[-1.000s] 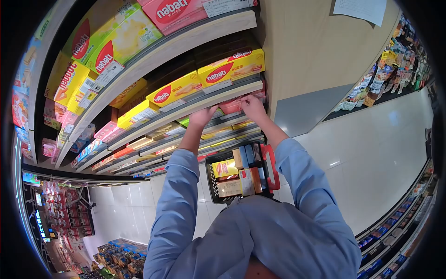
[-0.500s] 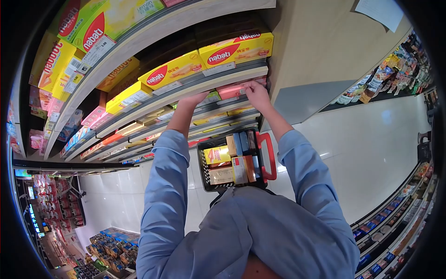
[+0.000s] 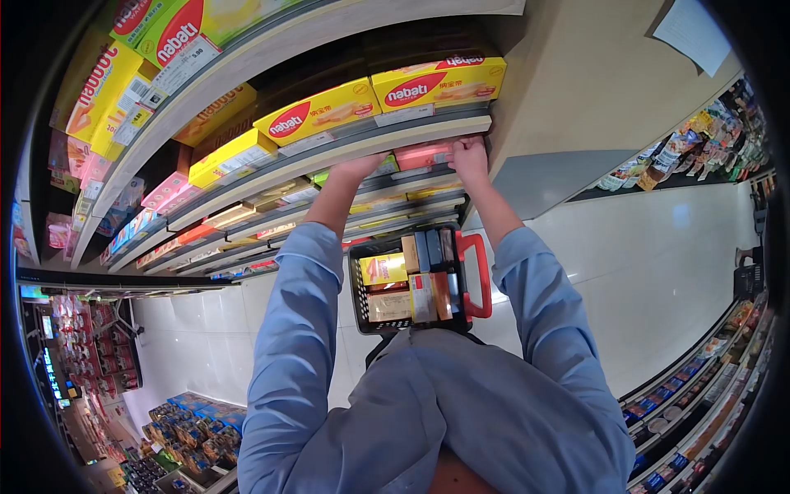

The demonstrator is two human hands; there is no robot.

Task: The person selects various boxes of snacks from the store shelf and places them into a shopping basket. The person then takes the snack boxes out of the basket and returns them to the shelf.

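My left hand [image 3: 355, 168] reaches in under the edge of an upper shelf, beside a green box [image 3: 383, 167]. Its thumb side points right, and the shelf lip hides most of the fingers. My right hand [image 3: 470, 160] is closed, its fingers curled at the right end of a pink-red box [image 3: 423, 156] on the same shelf level. What those fingers grip, if anything, cannot be made out. Below my arms, close to my body, is a black shopping basket [image 3: 359, 306] with a red handle [image 3: 480, 277]. It holds several boxes, among them a yellow one [image 3: 383, 269].
Above my hands, yellow wafer boxes [image 3: 436, 84] line a shelf with price tags. A beige end panel [image 3: 568, 74] borders the shelving on the right. White tiled floor [image 3: 658, 247] extends to more shelves [image 3: 699, 412] at lower right; stacked goods [image 3: 193, 432] stand at lower left.
My right hand has shifted slightly right along the pink-red box, its fingers more curled. My left hand has moved slightly right and up. The view has shifted a little.
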